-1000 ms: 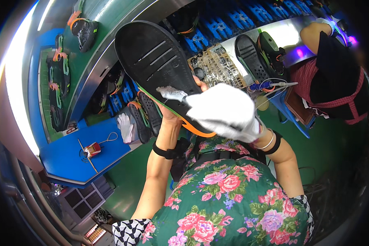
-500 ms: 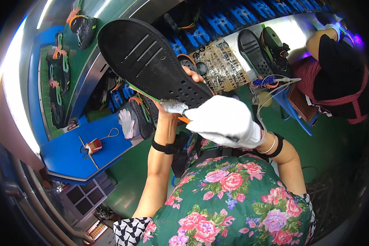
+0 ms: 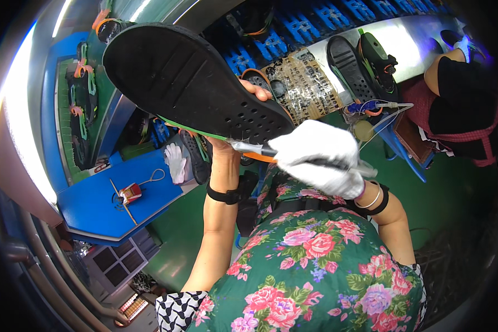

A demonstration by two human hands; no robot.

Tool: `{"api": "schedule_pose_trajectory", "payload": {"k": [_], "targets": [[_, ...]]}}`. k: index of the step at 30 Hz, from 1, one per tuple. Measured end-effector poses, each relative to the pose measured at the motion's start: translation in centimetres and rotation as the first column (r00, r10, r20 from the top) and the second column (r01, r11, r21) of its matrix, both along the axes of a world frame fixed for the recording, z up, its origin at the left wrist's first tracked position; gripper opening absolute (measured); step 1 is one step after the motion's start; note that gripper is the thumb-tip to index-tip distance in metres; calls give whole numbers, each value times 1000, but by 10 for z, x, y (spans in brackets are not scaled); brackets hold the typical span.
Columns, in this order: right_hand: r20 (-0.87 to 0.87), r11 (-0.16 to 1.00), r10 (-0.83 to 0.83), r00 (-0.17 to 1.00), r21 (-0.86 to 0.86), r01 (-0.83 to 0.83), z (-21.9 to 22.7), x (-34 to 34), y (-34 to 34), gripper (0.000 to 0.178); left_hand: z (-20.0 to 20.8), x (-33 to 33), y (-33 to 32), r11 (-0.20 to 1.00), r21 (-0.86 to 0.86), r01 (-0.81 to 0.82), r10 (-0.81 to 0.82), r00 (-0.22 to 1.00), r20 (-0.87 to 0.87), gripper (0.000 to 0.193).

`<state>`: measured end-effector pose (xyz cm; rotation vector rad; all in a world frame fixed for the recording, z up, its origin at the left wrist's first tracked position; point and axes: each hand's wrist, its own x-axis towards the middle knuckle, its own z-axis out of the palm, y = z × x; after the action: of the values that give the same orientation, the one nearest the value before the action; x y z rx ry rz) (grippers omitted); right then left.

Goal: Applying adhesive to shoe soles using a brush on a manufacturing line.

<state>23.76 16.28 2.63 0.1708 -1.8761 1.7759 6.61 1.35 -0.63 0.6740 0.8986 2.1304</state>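
A large black shoe is held up with its sole facing me, a row of slots near the toe and round holes near the heel. A green and orange rim shows along its lower edge. My bare left hand is closed around the heel end, with fingertips showing over the far edge. My right hand, in a white glove, grips a brush with a dark handle. The brush's pale tip meets the shoe's rim close to my left hand, though exact contact is hard to tell.
A blue table at left carries a red-wrapped spool and white gloves. More black shoes stand on the metal ledge beside a taped cardboard piece. Blue racks run behind. A co-worker is at right.
The shoe has shifted left and turned slightly. My gloved right hand has moved a little right, and the brush lies flatter, showing more of its handle.
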Motion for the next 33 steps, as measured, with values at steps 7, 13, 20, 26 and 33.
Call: {"api": "schedule_pose_trajectory", "payload": {"k": [7, 13, 20, 26, 33], "targets": [[-112, 972, -54, 992, 223, 78, -1, 3, 0, 22, -2, -3, 1, 998, 32, -48, 45, 996, 78, 84], [14, 996, -67, 998, -63, 68, -11, 3, 4, 18, 5, -6, 7, 995, 97, 30, -33, 999, 30, 84], [-42, 996, -40, 998, 84, 43, -3, 2, 0, 17, 9, -7, 6, 995, 94, -21, 19, 999, 27, 75], [-54, 983, -63, 997, 168, 71, -6, 5, 10, 24, 10, -12, 7, 994, 87, -65, 66, 998, -8, 55], [-43, 994, -40, 998, 101, 44, -6, 6, 7, 20, 16, -14, 10, 994, 87, -71, 86, 978, -188, 45]]}}
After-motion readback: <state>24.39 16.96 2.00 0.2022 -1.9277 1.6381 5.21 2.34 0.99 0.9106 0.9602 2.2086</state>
